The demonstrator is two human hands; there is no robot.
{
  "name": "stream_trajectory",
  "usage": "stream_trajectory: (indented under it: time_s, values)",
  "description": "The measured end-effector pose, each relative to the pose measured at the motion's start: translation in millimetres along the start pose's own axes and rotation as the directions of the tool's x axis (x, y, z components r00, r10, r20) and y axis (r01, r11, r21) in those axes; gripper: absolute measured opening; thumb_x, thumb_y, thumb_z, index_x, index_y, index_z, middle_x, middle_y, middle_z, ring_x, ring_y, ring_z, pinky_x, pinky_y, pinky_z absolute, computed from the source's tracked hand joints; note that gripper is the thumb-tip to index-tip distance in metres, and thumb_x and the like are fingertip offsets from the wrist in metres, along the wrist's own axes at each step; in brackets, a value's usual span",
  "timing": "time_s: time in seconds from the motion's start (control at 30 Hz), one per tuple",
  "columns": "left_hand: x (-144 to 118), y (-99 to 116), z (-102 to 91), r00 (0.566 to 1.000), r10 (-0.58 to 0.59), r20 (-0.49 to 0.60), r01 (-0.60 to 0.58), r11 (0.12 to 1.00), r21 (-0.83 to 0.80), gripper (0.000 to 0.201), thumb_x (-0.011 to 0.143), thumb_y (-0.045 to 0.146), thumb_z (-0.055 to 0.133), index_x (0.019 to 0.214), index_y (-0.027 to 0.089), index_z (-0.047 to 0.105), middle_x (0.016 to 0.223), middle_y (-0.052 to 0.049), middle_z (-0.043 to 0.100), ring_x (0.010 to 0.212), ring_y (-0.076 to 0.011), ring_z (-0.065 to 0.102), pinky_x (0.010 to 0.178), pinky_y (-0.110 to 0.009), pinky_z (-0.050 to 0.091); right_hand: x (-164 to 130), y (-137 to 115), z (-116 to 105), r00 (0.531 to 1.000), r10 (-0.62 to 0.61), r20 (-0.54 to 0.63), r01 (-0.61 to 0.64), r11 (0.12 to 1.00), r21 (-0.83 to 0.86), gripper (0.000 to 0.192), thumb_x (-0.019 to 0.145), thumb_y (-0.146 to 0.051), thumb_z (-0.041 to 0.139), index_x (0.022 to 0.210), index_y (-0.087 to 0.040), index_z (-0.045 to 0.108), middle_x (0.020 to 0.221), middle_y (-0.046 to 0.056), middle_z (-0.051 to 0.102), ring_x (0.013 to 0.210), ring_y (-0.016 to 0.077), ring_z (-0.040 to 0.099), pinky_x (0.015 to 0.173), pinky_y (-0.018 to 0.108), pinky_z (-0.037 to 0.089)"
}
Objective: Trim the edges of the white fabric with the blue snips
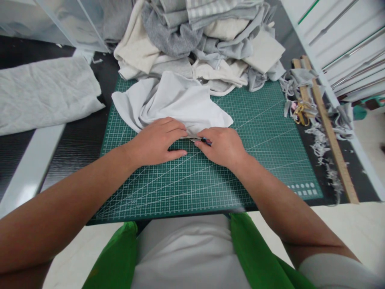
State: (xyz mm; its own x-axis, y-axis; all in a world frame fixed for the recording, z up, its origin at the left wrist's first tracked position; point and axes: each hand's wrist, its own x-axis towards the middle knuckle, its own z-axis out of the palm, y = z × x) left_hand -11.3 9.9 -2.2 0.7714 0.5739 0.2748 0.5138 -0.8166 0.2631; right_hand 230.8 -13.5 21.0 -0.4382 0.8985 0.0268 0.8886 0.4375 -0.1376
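A piece of white fabric [186, 102] lies folded and creased on the green cutting mat [180, 188]. My left hand [159, 142] rests on its near edge, fingers laid over the cloth and thumb stretched apart on the mat side. My right hand [224, 145] is closed around small scissors [206, 141], mostly hidden by the fingers. Their thin metal blades point left at the fabric's near edge, close to my left fingertips. Part of that edge is covered by both hands.
Behind the white fabric rises a heap of grey and cream cloth [180, 40]. Folded grey fabric [45, 94] lies left on the dark table. Along the right edge are a wooden strip [331, 136], gold-handled scissors [300, 113] and fabric scraps [320, 140]. A clear bin [66, 24] stands back left.
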Motion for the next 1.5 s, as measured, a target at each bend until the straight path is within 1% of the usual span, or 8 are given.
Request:
stream_trajectory:
  time_s: [0.17, 0.3, 0.47, 0.67, 0.77, 1.0, 1.33, 1.5]
  values:
    - [-0.4, -0.8, 1.3, 1.0, 0.001, -0.004, -0.001, 1.0, -0.002, 0.04, 0.093, 0.05, 0.067, 0.114, 0.016, 0.07, 0.125, -0.012, 0.068, 0.117, -0.0299, 0.063, 0.105, -0.047, 0.051, 2.1, -2.1, -0.3, 1.0, -0.014, 0.008, 0.014, 1.0, -0.001, 0.03, 0.099, -0.044, 0.056, 0.107, -0.026, 0.078, 0.094, 0.002, 0.08, 0.082, 0.0213, 0.07, 0.067, 0.033, 0.037]
    - [-1.4, -2.1, 2.9, 1.0, 0.001, -0.017, -0.001, 1.0, -0.017, 0.041, 0.093, 0.05, 0.068, 0.113, 0.014, 0.071, 0.126, -0.014, 0.068, 0.117, -0.0307, 0.063, 0.104, -0.048, 0.051, 4.2, -6.4, -4.3, 0.999, -0.017, 0.047, 0.019, 0.999, -0.045, 0.029, 0.1, -0.04, 0.054, 0.103, -0.026, 0.079, 0.094, 0.003, 0.081, 0.081, 0.022, 0.07, 0.065, 0.034, 0.035]
    - [-1.3, -1.7, 2.2, 1.0, -0.003, -0.015, 0.003, 1.0, -0.009, 0.04, 0.093, 0.049, 0.067, 0.113, 0.014, 0.071, 0.125, -0.014, 0.068, 0.117, -0.0312, 0.063, 0.103, -0.048, 0.052, 3.6, -7.0, -5.8, 0.997, -0.028, 0.071, 0.032, 0.998, -0.059, 0.032, 0.101, -0.042, 0.052, 0.1, -0.025, 0.079, 0.09, 0.003, 0.081, 0.079, 0.0222, 0.07, 0.063, 0.034, 0.033]
    - [-0.7, -1.8, 2.0, 1.0, 0.006, -0.01, -0.006, 1.0, -0.007, 0.041, 0.092, 0.049, 0.07, 0.114, 0.014, 0.071, 0.126, -0.014, 0.068, 0.117, -0.0308, 0.063, 0.103, -0.048, 0.052, -0.8, 0.4, 0.4, 1.0, -0.016, 0.01, 0.015, 0.998, 0.058, 0.026, 0.098, -0.042, 0.058, 0.101, -0.027, 0.079, 0.092, 0.001, 0.081, 0.083, 0.0211, 0.072, 0.068, 0.032, 0.039]
    - [-0.6, -2.1, 2.6, 1.0, 0.01, -0.017, -0.01, 1.0, -0.006, 0.041, 0.092, 0.048, 0.071, 0.114, 0.013, 0.071, 0.125, -0.014, 0.068, 0.117, -0.0312, 0.063, 0.103, -0.048, 0.052, -1.5, 1.6, 1.9, 1.0, -0.012, -0.011, 0.013, 0.996, 0.085, 0.026, 0.097, -0.043, 0.059, 0.102, -0.026, 0.079, 0.095, 0.001, 0.082, 0.084, 0.0209, 0.072, 0.07, 0.032, 0.041]
    - [-0.2, -1.1, 2.3, 0.999, 0.021, -0.029, -0.021, 1.0, -0.006, 0.041, 0.091, 0.048, 0.071, 0.113, 0.012, 0.071, 0.124, -0.014, 0.068, 0.115, -0.0319, 0.064, 0.102, -0.049, 0.052, 1.5, -3.9, 1.1, 1.0, -0.014, 0.004, 0.014, 0.999, 0.029, 0.029, 0.099, -0.043, 0.056, 0.103, -0.025, 0.079, 0.096, 0.002, 0.082, 0.084, 0.0219, 0.072, 0.068, 0.034, 0.038]
    - [-0.8, -1.9, 2.5, 0.999, 0.024, -0.031, -0.024, 1.0, -0.007, 0.04, 0.092, 0.047, 0.07, 0.111, 0.012, 0.072, 0.124, -0.014, 0.068, 0.115, -0.0314, 0.064, 0.102, -0.048, 0.052, 4.6, -9.9, -3.1, 0.999, -0.013, 0.045, 0.016, 0.998, -0.066, 0.032, 0.101, -0.042, 0.052, 0.098, -0.025, 0.079, 0.088, 0.003, 0.08, 0.077, 0.0209, 0.069, 0.062, 0.034, 0.03]
    - [-1.1, -1.8, 2.5, 0.999, 0.019, -0.034, -0.019, 1.0, -0.006, 0.04, 0.093, 0.047, 0.068, 0.112, 0.013, 0.072, 0.124, -0.014, 0.068, 0.115, -0.0316, 0.064, 0.102, -0.049, 0.053, 2.1, -9.1, -3.1, 0.999, -0.008, 0.053, 0.009, 1.0, -0.022, 0.031, 0.101, -0.041, 0.053, 0.097, -0.026, 0.08, 0.088, 0.002, 0.081, 0.078, 0.0204, 0.069, 0.064, 0.033, 0.033]
